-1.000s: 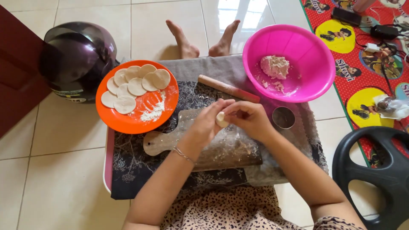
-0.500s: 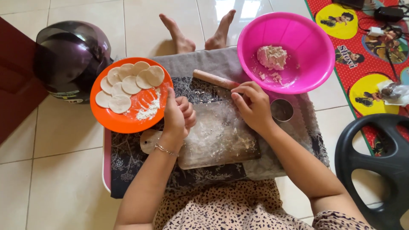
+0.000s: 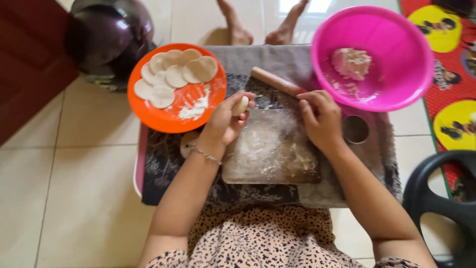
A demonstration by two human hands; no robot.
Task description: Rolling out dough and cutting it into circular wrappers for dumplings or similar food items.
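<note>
My left hand (image 3: 225,121) holds a small pale dough ball (image 3: 240,106) between fingers and thumb, just right of the orange plate (image 3: 153,115). That plate carries several flat round dough discs (image 3: 176,74) and a patch of white flour (image 3: 194,108). My right hand (image 3: 320,116) rests at the far right corner of the floured wooden board (image 3: 270,149), its fingers touching the wooden rolling pin (image 3: 275,82). A pink bowl (image 3: 396,79) beyond it holds a lump of dough (image 3: 351,62).
The board lies on a patterned cloth over a tray (image 3: 141,164) on a tiled floor. A round metal cutter (image 3: 355,129) sits right of the board. A dark helmet (image 3: 106,32) stands far left, a black seat (image 3: 441,208) right, bare feet (image 3: 263,25) beyond.
My left hand has carried the dough ball from my right hand toward the orange plate. My right hand has moved onto the end of the rolling pin.
</note>
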